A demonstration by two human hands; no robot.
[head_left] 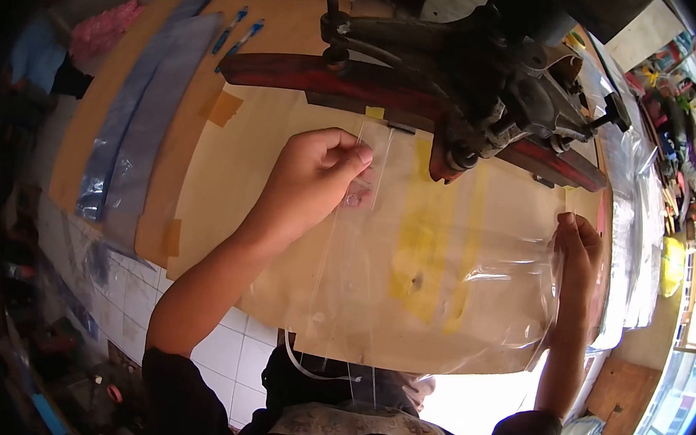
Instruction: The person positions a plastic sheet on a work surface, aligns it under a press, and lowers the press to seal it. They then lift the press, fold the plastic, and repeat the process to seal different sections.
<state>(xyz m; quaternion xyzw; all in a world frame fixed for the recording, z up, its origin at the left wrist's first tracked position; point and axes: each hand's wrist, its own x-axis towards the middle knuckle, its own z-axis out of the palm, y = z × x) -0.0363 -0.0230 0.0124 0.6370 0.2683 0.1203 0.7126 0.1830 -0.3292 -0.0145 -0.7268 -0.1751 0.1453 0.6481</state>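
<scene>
A clear plastic bag (441, 282) lies flat on the brown work surface (229, 167), reaching from the red bar of a sealing machine (350, 83) down past the table's near edge. My left hand (319, 174) pinches the bag's upper left part, close under the bar. At the bag's right edge, my right hand (578, 252) grips the plastic, which bunches up there. A small pale object shows through the plastic just under my left fingers.
The machine's dark metal head (514, 83) stands over the top of the bag. Stacks of clear bags (148, 112) lie at the left, with two blue pens (236, 33) beyond. More plastic bags (633, 232) pile up at the right. White floor tiles show below the table.
</scene>
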